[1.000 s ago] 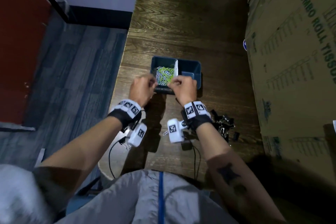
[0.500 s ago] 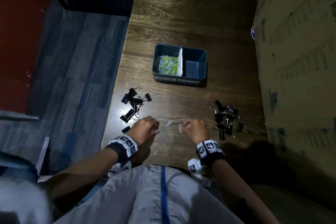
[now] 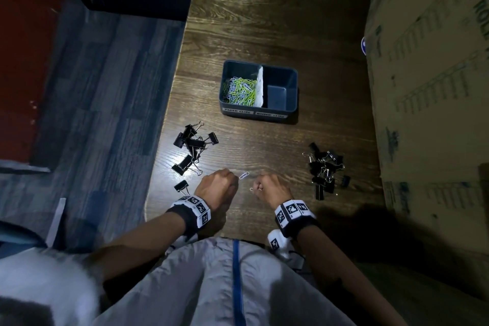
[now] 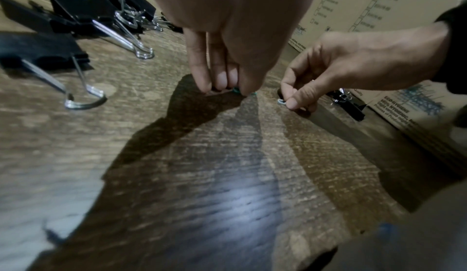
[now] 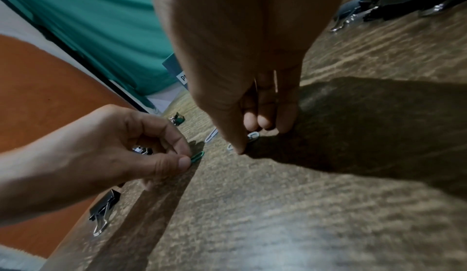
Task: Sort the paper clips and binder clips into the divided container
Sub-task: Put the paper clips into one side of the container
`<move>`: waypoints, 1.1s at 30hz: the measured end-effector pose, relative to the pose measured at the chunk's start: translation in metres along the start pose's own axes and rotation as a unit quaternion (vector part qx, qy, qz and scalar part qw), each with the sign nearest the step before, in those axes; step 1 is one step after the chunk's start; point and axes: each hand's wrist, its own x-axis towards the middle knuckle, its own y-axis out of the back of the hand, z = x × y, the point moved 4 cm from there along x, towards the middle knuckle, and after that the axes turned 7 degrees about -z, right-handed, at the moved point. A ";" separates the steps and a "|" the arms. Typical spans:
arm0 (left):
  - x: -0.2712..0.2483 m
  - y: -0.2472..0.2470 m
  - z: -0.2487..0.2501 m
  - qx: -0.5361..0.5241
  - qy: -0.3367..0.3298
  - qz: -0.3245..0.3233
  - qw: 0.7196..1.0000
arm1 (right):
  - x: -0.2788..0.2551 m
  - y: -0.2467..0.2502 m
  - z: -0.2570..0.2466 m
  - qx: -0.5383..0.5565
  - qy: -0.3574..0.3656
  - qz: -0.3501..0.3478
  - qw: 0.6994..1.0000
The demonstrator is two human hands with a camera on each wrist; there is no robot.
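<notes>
Both hands have drawn back from the divided container [image 3: 259, 88] to the near edge of the dark wood-grain tabletop [image 3: 264, 21]. Left hand [image 3: 217, 185] fingers pinch a green paper clip [image 5: 197, 157]; right hand [image 3: 272, 188] fingers pinch a pale paper clip [image 5: 252, 136]. Binder clips [image 3: 193, 144] lie either side; cardboard boxes [image 3: 428, 87] stand right, grey floor [image 3: 105, 100] left.

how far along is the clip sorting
Partly done. The container's left compartment holds a pile of paper clips; the right one looks empty. In hand: the left hand pinches a green paper clip, the right hand a pale one. Left: another loose clip and both binder clip piles.
</notes>
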 end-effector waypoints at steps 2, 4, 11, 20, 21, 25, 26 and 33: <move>0.000 0.004 0.003 -0.017 0.027 -0.008 0.999 | 0.000 0.003 -0.005 -0.014 0.013 -0.017 1.000; 0.001 0.007 0.005 -0.036 0.049 -0.018 0.998 | -0.001 0.003 -0.005 -0.018 0.034 -0.008 0.999; 0.003 0.006 0.005 -0.046 0.074 -0.071 0.994 | -0.009 0.002 -0.011 -0.047 0.012 -0.009 0.999; -0.010 0.006 0.007 -0.042 -0.008 -0.071 0.997 | 0.010 0.014 -0.033 -0.081 0.132 -0.001 0.988; -0.010 0.006 0.002 -0.050 -0.007 -0.082 0.995 | 0.012 0.014 -0.033 -0.087 0.139 0.011 0.986; -0.007 0.014 -0.014 -0.082 0.000 -0.101 0.992 | 0.014 0.025 -0.041 -0.090 0.109 0.029 0.990; -0.005 0.018 -0.017 -0.081 0.001 -0.091 0.993 | 0.015 0.027 -0.042 -0.092 0.103 0.034 0.990; 0.026 0.094 -0.026 -0.110 -0.033 0.052 0.992 | 0.019 0.030 -0.045 -0.068 0.020 -0.006 0.997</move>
